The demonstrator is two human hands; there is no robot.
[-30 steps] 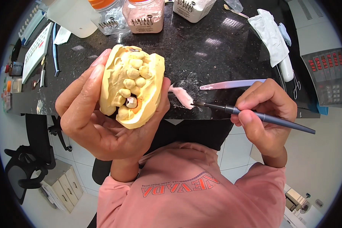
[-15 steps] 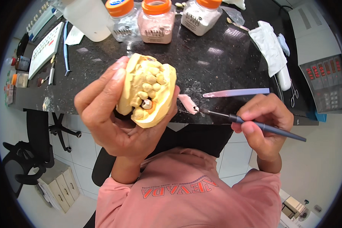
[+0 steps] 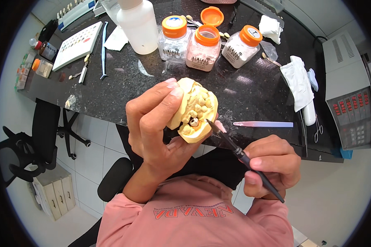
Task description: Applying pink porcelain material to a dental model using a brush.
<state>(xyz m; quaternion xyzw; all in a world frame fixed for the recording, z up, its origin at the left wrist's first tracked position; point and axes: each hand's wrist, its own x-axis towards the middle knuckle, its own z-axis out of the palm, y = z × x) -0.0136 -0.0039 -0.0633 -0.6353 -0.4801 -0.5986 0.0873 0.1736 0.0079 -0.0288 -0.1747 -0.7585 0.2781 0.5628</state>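
Note:
My left hand grips a yellow plaster dental model from the left and below, thumb side under it, its row of teeth facing up. One pale, whitish tooth stands out near the model's lower end, with an orange-tinted edge around it. Between the thumb and fingers of my right hand is a slim dark brush. Its pointed tip is at the model's right rim, near the pale tooth; whether it touches cannot be made out. A pink strip lies on the table, partly behind the brush.
A purple-and-pink flat stick lies right of the model. Orange-lidded powder jars and an open jar of pink powder stand behind, beside a white bottle. A device with red digits is at right; scissors lie nearby.
The brush tip has moved from the pink strip on the table up and left to the model's rim. The view has shifted, showing more of the table's far side.

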